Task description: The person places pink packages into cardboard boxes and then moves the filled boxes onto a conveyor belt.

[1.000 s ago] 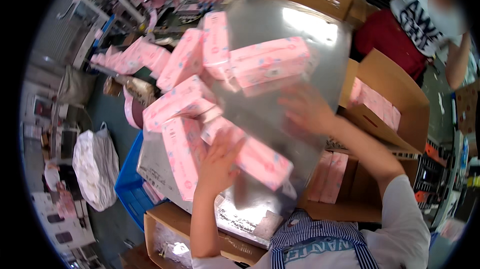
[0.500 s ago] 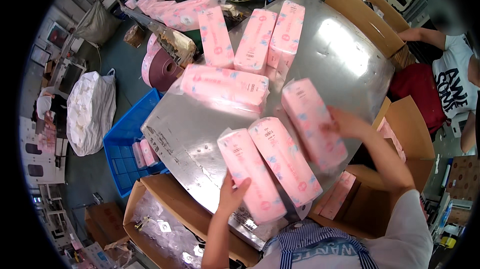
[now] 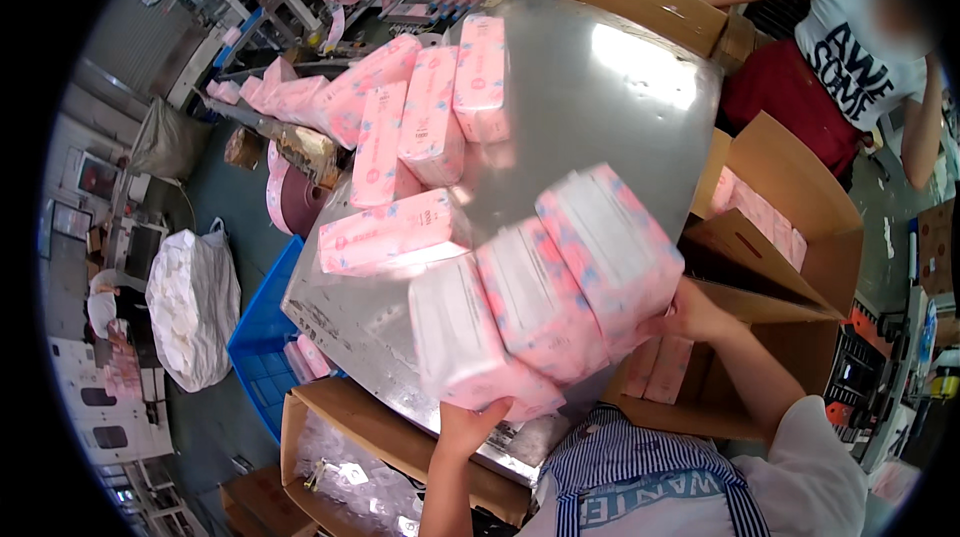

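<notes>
The three tissue packs point(image 3: 540, 299), spread apart on the table half a second ago, have been drawn into one tight row and tipped, so their pale, striped broad faces now show. They sit between the two hands, side walls touching; whether they clear the table cannot be told. The left hand point(image 3: 474, 427) cups the near end of the leftmost pack, thumb apart from the fingers, some of which are hidden. The right hand point(image 3: 692, 311) curls its fingers around the outer near corner of the rightmost one. All are soft-edged bricks in glossy pink film printed with blue flowers.

Beyond the left hand, a single pack point(image 3: 392, 233) lies crosswise on the scuffed, shiny metal table point(image 3: 575, 122), with three upright-angled packs point(image 3: 432, 119) farther out. Left of that hand stands a ribbed blue plastic crate point(image 3: 262, 339); just right of the right hand, an open corrugated cardboard box point(image 3: 745, 382).
</notes>
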A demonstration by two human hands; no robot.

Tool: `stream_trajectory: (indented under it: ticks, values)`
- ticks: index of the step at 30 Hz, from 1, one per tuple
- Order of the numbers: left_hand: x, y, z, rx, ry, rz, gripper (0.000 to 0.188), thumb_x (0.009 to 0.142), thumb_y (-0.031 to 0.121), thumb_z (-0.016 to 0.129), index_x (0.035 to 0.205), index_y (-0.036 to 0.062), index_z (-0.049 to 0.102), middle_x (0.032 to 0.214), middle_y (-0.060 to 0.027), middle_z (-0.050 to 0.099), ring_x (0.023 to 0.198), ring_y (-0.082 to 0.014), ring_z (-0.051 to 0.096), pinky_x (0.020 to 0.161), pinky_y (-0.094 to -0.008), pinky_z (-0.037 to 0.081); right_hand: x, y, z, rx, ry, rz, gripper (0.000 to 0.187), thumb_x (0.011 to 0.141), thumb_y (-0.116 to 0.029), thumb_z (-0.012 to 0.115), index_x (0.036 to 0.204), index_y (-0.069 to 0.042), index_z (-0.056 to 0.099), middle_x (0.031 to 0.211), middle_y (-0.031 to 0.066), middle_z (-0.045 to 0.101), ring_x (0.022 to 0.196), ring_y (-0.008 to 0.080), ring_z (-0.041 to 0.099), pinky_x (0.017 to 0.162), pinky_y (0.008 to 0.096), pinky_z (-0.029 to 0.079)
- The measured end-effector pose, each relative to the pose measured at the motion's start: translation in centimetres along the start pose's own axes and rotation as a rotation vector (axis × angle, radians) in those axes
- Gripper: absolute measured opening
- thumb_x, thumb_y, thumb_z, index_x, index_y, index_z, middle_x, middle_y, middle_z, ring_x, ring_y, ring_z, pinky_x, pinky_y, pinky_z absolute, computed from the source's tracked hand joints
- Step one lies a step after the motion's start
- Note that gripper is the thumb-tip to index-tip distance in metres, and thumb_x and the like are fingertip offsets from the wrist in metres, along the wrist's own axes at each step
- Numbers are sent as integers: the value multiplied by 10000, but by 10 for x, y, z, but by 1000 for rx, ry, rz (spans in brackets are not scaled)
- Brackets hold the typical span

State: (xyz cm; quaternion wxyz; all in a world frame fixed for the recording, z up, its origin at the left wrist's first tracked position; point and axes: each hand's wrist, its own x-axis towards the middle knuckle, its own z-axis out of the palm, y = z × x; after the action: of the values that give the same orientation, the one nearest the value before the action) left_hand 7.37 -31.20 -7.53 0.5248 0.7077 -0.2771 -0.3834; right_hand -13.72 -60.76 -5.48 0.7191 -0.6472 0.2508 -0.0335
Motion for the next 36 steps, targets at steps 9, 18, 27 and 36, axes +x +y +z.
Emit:
stream_trajectory:
  ticks: [9,18,27,36]
  values:
    - [-7,21,77,514,-228,151,503,760,114,726,1203,-19,528,1186,-114,565,1095,-213,524,907,-361,443,-138,60,4,260,349,-149,966,669,-109,811,1423,-32,211,1391,106,381,1279,209,370,1049,362,327]
    - [6,33,307,-26,-926,-42,620,809,266,704,1309,22,431,1250,-122,510,1145,-259,488,956,-408,399,-363,133,-61,-58,1082,65,609,824,-190,676,1335,-6,400,1327,140,478,1205,230,472,1009,363,379]
    - [31,-92,425,247,-585,-378,652,845,263,660,1368,49,334,1213,-173,520,840,-179,594,623,-263,476,-298,162,-105,-791,638,833,771,777,-91,596,1449,-166,226,1517,173,109,1383,396,157,1015,603,286]
    - [13,-45,357,-37,-499,-291,405,906,104,555,1291,49,443,1177,-78,546,991,-181,583,854,-265,455,-222,289,-187,-321,806,456,386,814,-109,519,1197,-72,528,1175,180,533,1140,337,486,980,390,390]
